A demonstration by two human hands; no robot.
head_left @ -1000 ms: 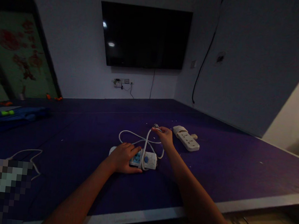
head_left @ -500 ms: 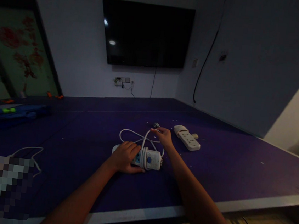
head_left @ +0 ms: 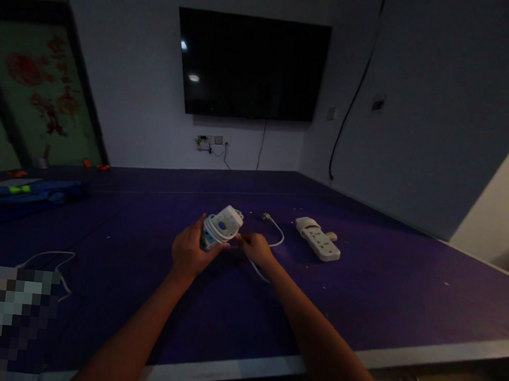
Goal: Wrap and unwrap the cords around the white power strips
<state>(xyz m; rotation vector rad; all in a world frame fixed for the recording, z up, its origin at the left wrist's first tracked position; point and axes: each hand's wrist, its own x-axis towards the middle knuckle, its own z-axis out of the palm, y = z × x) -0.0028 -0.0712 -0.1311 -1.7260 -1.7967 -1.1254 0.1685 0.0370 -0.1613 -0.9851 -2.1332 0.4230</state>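
Note:
Tilted up off the purple surface, a white power strip (head_left: 230,217) with a blue round spot sits in my left hand (head_left: 190,249), whose fingers wrap round it. Several turns of its white cord (head_left: 218,233) circle the strip's body. My right hand (head_left: 255,250) pinches the cord close to the strip's right side. From there the loose end curves over the surface to a plug (head_left: 266,217). A second white power strip (head_left: 322,246), its cord wound round one end, lies to the right, apart from both hands.
The purple surface (head_left: 155,313) has a pale front edge (head_left: 236,367). Blue cloth (head_left: 40,192) lies at the left, with a thin white cable (head_left: 48,252) nearer me. A television (head_left: 253,69) hangs on the far wall, and a black cable (head_left: 353,98) runs down the right wall.
My left hand has lifted and tilted the power strip, turning it upward. My right hand has come down and left beside it with the cord. The loose cord has shifted.

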